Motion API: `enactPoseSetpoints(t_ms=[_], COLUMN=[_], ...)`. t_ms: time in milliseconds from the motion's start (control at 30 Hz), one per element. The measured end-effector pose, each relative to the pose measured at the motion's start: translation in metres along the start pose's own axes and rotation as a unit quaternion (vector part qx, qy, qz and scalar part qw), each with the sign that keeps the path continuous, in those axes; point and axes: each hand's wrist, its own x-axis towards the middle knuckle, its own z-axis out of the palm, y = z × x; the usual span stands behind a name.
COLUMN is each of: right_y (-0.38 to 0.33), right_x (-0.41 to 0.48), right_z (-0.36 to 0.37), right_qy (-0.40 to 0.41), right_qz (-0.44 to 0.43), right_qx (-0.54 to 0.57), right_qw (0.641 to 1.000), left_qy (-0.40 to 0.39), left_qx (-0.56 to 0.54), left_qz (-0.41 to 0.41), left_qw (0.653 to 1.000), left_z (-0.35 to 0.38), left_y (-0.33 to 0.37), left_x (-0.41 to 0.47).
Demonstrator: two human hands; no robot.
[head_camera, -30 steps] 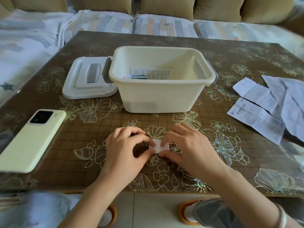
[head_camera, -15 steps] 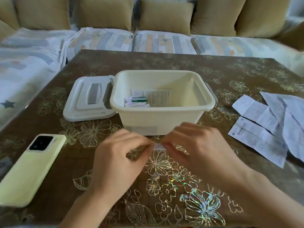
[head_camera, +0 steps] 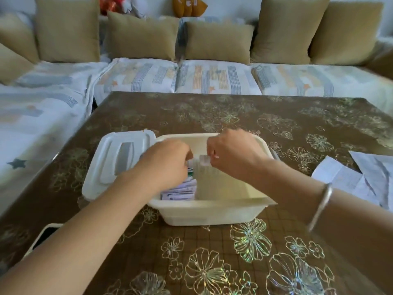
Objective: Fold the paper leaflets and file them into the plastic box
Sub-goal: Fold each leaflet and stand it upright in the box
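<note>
While it hangs above the cream plastic box (head_camera: pixel 212 206) at the table's (head_camera: pixel 234 116) middle, the small, tightly folded white leaflet (head_camera: pixel 203 161) is pinched between left hand (head_camera: pixel 168 160) and right hand (head_camera: pixel 231 154).

Setting: a home living room is indicated.
Seating: a long sofa (head_camera: pixel 136 75) is seen behind the table (head_camera: pixel 212 116) and along its left side.
Covers: the seats are spread with pale covers (head_camera: pixel 217 78) printed with stripes and stars.
Cushions: a row of tan cushions (head_camera: pixel 140 37) is propped along the sofa back.
Table: a glossy brown surface patterned with flowers is noted, set close to the sofa.
Ornaments: soft toys (head_camera: pixel 189 7) are seen above the cushions, partly cut off.
Storage: a cream plastic box (head_camera: pixel 212 206) with its lid (head_camera: pixel 119 158) laid beside it is recorded.
</note>
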Motion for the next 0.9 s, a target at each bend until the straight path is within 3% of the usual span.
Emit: enactPoseSetpoints(t_ms=[200,400,567,633,733,833,900], right_y=[-0.014,-0.019,-0.023,-0.022,-0.017,-0.013,-0.012], right_x=[0.021,0.027,0.034,0.039,0.044,0.042,0.040], right_z=[0.018,0.034,0.041,0.050,0.057,0.059,0.060], right_qy=[-0.049,-0.046,-0.065,-0.071,-0.102,-0.121,-0.131], right_qz=[-0.057,-0.099,-0.088,-0.069,-0.024,-0.036,-0.051], right_qx=[-0.124,-0.145,-0.076,-0.034,0.079,0.188,0.190], right_qw=[0.990,0.983,0.991,0.995,0.991,0.974,0.972], left_qy=[-0.153,-0.179,-0.171,-0.148,-0.028,0.079,0.127], left_qx=[0.137,0.128,0.122,0.113,0.109,0.039,0.010], left_qz=[0.018,0.023,0.036,0.044,0.103,0.150,0.166], left_qw=[0.979,0.975,0.977,0.982,0.988,0.985,0.978], left_z=[0.010,0.009,0.010,0.008,-0.004,-0.016,-0.017], left_y=[0.003,0.003,-0.001,-0.003,-0.011,-0.030,-0.039], left_x=[0.022,0.020,0.018,0.017,0.018,0.020,0.018])
